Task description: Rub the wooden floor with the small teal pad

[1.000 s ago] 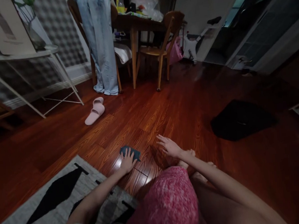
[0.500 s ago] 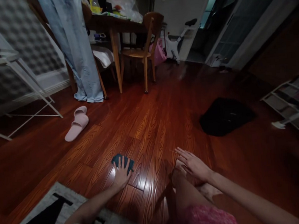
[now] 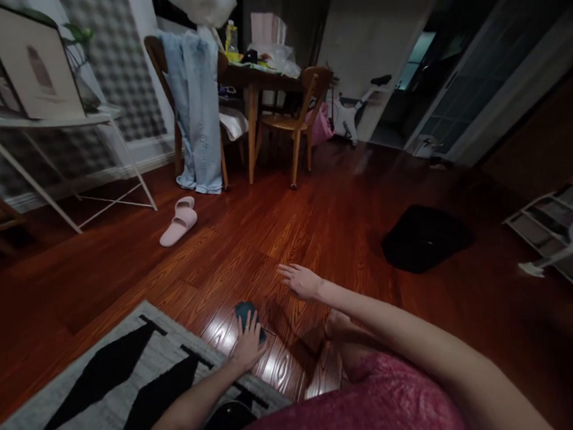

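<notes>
The left hand [image 3: 249,344] lies palm down on a dark teal cloth [image 3: 245,310], its fingers extended and slightly parted. That grip is flat rather than curled: it covers the near part of the cloth without closing round it, and the far part shows beyond the fingertips. The cloth rests on the glossy reddish wooden floor [image 3: 250,258], just beside the grey and black rug [image 3: 130,382].

The right hand [image 3: 301,282] is held out ahead of the knee, fingers nearly straight and close together, its grip open with nothing in it. It seems to be above the floor (a dark shadow falls below it), though the dim view makes contact hard to judge.

A pink slipper [image 3: 175,233] lies farther off to the left, and a black object [image 3: 426,239] to the right.
</notes>
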